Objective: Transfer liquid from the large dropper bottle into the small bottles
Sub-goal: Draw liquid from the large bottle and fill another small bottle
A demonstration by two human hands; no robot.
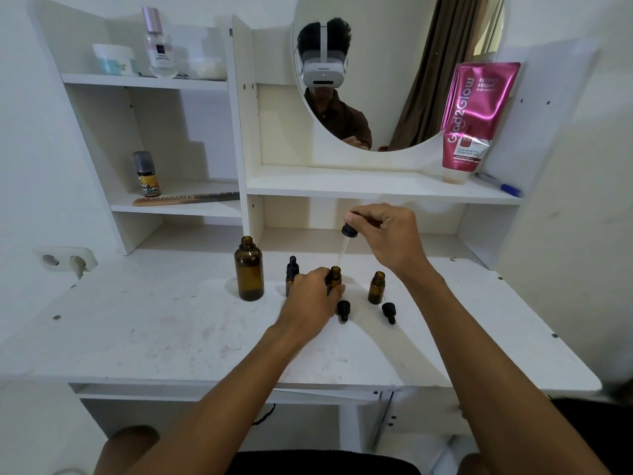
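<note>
Surface: white vanity desk (171, 337), scuffed, with shelving and a round mirror (394, 63) behind it.
Large dropper bottle: amber glass (249, 274), upright on the desk, mouth uncapped, left of the small bottles and well apart from both hands.
Right hand: raised above the desk (387, 234), fingertips pinched together on the bulb of the large bottle's dropper (347, 236); black collar just under the fingers, clear glass tube slanting down and to the left.
Dropper tip: at or just above the mouth of the middle small bottle; whether it is inside the neck cannot be told.
Left hand: low on the desk (310, 299), fingers wrapped around the middle small amber bottle (335, 277), clamped on its body, only neck and shoulder showing.
Left small bottle: amber (292, 277), upright, black dropper cap on, partly hidden behind the left hand.
Right small bottle: amber (376, 287), upright, uncapped, standing free beside the right wrist.
Loose caps: two small black dropper caps lying on the desk, one (343, 310) in front of the held bottle, just beside the left hand; the other (389, 312) in front of the right small bottle.
Liquid level: not readable through the dark glass.
Shelves: pink tube (476, 118) upside down by the mirror; blue pen (500, 185) beside it; comb (185, 199) on the left shelf.
</note>
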